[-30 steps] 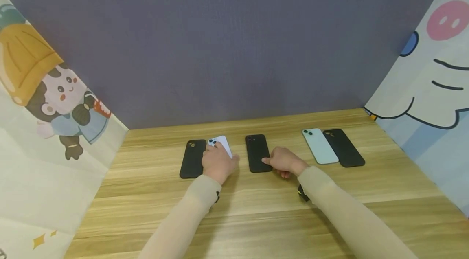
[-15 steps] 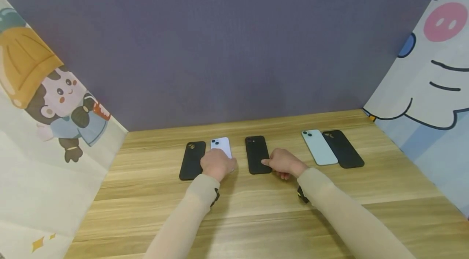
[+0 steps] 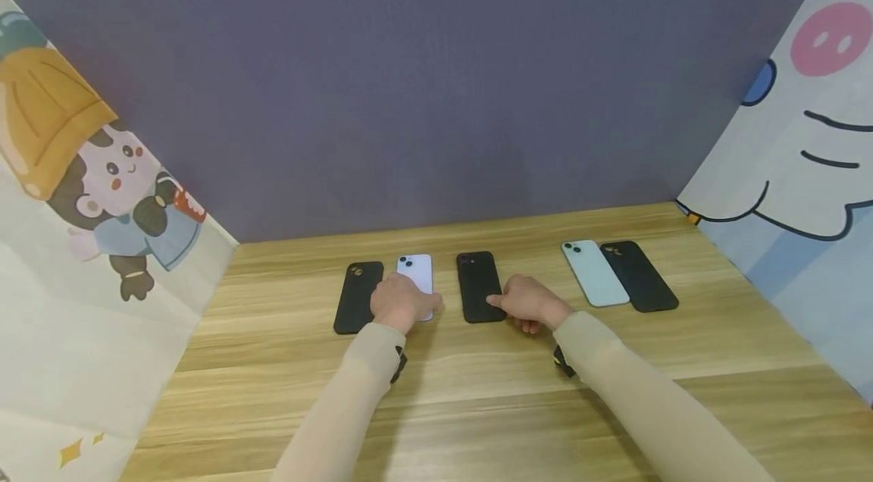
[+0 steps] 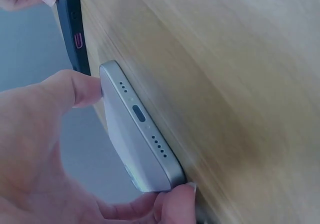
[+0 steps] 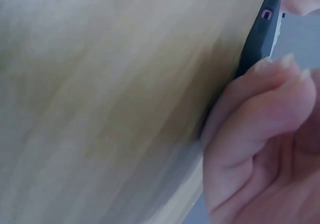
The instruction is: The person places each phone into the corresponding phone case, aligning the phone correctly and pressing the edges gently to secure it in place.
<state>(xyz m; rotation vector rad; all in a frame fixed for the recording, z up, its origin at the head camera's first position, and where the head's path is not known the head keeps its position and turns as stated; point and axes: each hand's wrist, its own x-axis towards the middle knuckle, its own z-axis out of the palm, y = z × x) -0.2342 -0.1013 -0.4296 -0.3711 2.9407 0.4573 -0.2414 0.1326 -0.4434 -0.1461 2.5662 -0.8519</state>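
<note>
My left hand [image 3: 402,302] grips a pale lavender phone [image 4: 135,139] by its two long sides, thumb on one and fingers on the other. Two camera lenses show past the hand in the head view. Beside it lies a black phone case [image 3: 358,298] with a camera cut-out. In the middle is a phone in a black case [image 3: 477,281], lying flat with its camera end away from me. My right hand [image 3: 528,300] touches its lower right side with one extended finger. The other fingers are curled and appear to hold nothing; part of the contact is hidden.
To the right, a pale mint phone [image 3: 592,272] lies against another black phone case [image 3: 639,276]. All stand on a wooden table [image 3: 477,414]. A dark panel [image 3: 436,88] rises behind it, with printed walls at both sides.
My left hand has drawn back slightly towards me. The lavender phone has shifted right and turned straighter, with a gap opening between it and the left case. My right hand stays put.
</note>
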